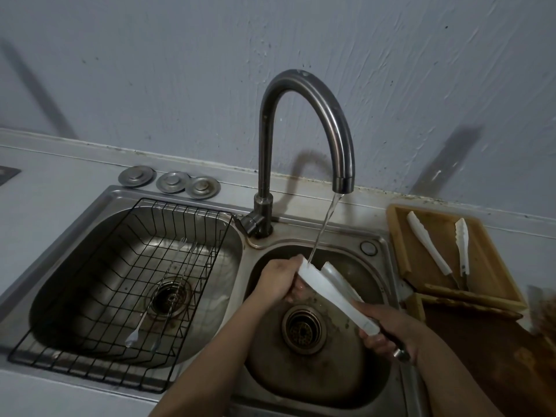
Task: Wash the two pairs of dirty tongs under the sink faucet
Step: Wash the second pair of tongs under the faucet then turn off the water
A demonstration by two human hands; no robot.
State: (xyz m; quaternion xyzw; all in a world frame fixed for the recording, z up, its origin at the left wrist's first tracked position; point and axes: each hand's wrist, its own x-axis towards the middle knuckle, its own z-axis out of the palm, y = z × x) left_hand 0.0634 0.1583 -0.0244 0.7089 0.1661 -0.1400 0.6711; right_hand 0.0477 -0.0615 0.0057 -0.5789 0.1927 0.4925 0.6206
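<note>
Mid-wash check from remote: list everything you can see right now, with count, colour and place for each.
tongs in hand: one pair, white, over the right basin under the water stream
tongs on tray: one pair, white, lying spread in the tray
tray: one, wooden brown, counter right of the sink
faucet: one, dark steel, behind the basins, running
wire rack: one, black, in the left basin
cutlery: several pieces, silver, in the rack
drain stoppers: three, silver, counter behind the left basin
sink: double basin, steel
left hand: grips the tong tips
right hand: holds the tong handle
</note>
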